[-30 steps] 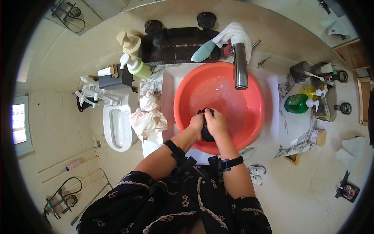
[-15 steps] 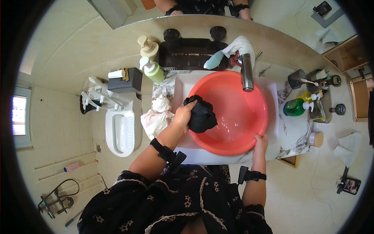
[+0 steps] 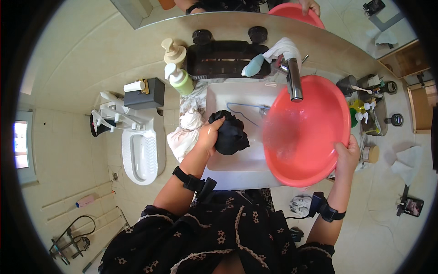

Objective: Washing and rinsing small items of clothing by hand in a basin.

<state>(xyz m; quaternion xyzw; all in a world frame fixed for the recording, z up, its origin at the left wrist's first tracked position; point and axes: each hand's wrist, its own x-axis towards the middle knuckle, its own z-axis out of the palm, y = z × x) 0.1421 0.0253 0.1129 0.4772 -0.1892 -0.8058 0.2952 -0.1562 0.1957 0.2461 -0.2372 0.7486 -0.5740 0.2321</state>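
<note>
A bunched-up black cloth is gripped in my left hand, above the left side of the white sink. My right hand holds the right rim of a red plastic basin, thumb over the edge. The basin is tilted, its left side low over the sink, with blurred water at that side. Its right part reaches past the sink over the counter. Above the basin juts the chrome faucet. In the sink lies a thin blue bent wire or tube beside the drain.
Crumpled white cloth lies on the counter left of the sink. Pump bottles and a dark rack stand behind it. Toothbrush holders and bottles sit at the right, partly behind the basin. A squat toilet is at the left.
The basin has moved right out of the sink and tipped, baring the sink and blue wire. My right hand moved right with it. My left hand and the black cloth shifted slightly left.
</note>
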